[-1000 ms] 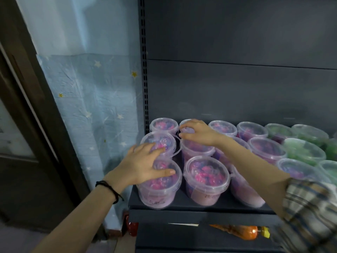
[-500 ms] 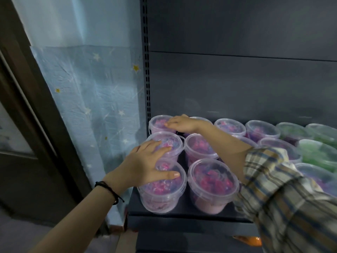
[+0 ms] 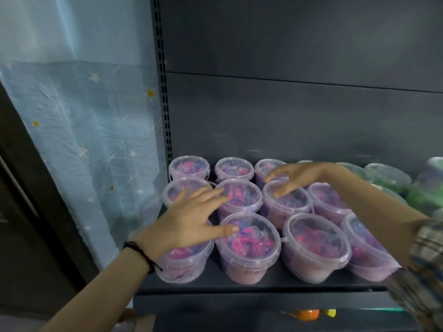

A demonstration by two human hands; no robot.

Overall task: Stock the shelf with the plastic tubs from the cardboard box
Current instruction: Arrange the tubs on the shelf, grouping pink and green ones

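Several clear plastic tubs with pink and purple filling stand in rows on the dark shelf (image 3: 251, 292). My left hand (image 3: 191, 224) lies flat, fingers spread, on the lid of the front-left tub (image 3: 182, 262), with fingertips reaching the second-row tub (image 3: 239, 197). My right hand (image 3: 294, 177) rests with fingers apart across the lids of a second-row tub (image 3: 290, 204) and a back-row tub (image 3: 266, 167). Neither hand grips a tub. The cardboard box is out of view.
Tubs with green filling (image 3: 388, 176) stand further right on the same shelf. A slotted metal upright (image 3: 164, 92) bounds the shelf's left side, with a blue star-patterned curtain (image 3: 91, 140) beside it. An orange bottle (image 3: 306, 315) lies on the shelf below.
My right hand has moved right from the back-left tubs to the tubs nearer the middle. My left hand stays on the front-left tub. The camera has shifted closer and rightward.
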